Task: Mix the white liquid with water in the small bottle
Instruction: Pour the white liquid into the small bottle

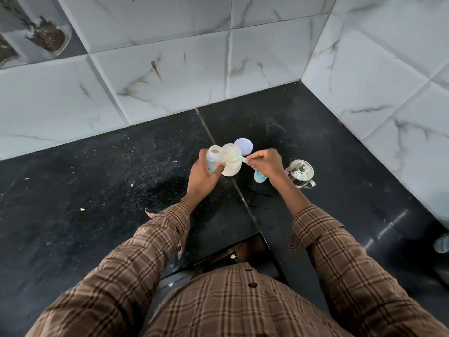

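Black stone makes up the counter (97, 181), speckled and dusty, meeting pale marble-look tiles at the far side. Left of centre, the left hand (202, 175) wraps its fingers round the small bottle (213, 159), holding it uncapped and tipped slightly, its mouth close beside the wider jar (231, 162) of white liquid, which stands on the counter touching the bottle's side. The right hand (264, 164) pinches the handle of a small scoop (237, 158), whose bowl sits over or just inside the jar's open mouth; whether it is loaded is hard to tell from this height.

The step in hand looks like carrying a measure from jar to bottle. To do it well, the scoop should stay level on the short crossing, and the bottle should be brought upright under it so nothing runs down the outside.

Just beyond the jar lies a round pale lid (243, 145). Under the right wrist stands a light-blue cap (259, 176), near enough to be knocked when the hand draws back. Further right sits a steel pot (301, 171) with its lid on, well clear of the work.
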